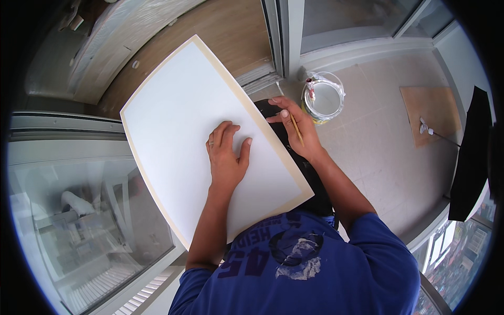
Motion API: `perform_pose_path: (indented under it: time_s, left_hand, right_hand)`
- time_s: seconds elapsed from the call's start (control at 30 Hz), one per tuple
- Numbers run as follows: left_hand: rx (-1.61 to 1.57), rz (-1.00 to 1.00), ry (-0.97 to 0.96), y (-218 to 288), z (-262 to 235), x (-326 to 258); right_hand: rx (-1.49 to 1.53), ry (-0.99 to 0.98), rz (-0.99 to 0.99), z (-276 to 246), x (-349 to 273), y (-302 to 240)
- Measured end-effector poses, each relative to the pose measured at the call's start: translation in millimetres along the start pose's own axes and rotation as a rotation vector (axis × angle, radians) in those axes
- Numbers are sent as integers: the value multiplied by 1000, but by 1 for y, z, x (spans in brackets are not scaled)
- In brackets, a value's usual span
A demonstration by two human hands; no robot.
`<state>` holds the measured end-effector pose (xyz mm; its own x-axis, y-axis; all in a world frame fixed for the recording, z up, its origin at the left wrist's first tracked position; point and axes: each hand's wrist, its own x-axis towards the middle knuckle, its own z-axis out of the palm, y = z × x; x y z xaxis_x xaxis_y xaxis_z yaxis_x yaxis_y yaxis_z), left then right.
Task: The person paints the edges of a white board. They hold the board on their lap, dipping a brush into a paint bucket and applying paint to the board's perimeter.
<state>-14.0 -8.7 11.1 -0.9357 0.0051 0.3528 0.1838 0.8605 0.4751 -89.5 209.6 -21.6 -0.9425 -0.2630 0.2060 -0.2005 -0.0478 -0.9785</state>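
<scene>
A large white sheet (178, 105) with a tan tape-like border lies tilted across my lap. My left hand (227, 152) rests on or just above its middle, fingers slightly bent and thumb apart, holding nothing; a ring shows on one finger. At the sheet's right edge, my right hand (296, 126) pinches a thin yellowish pencil-like stick (297, 131) between thumb and fingers. The stick slants down toward my palm, and whether it is a pencil or a brush handle I cannot tell.
An open paint bucket (326, 102) with a brush (310, 88) at its rim stands beyond my right hand. Farther right are a brown board (430, 113) on the tiled floor and a black panel (470, 163). Glass doors (94, 210) stand at the left.
</scene>
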Motion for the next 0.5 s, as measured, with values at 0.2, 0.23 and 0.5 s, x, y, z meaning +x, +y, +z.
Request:
perform_pose_path:
  time_s: [0.2, 0.23, 0.5]
  left_hand:
    - [9, 21, -3, 0, 0, 1]
    - [5, 16, -10, 0, 0, 1]
    - [10, 12, -22, 4, -1, 3]
  right_hand:
    - [-162, 265, 3, -42, 3, 17]
    - [-160, 326, 19, -53, 3, 19]
    - [-582, 579, 255, -162, 20, 145]
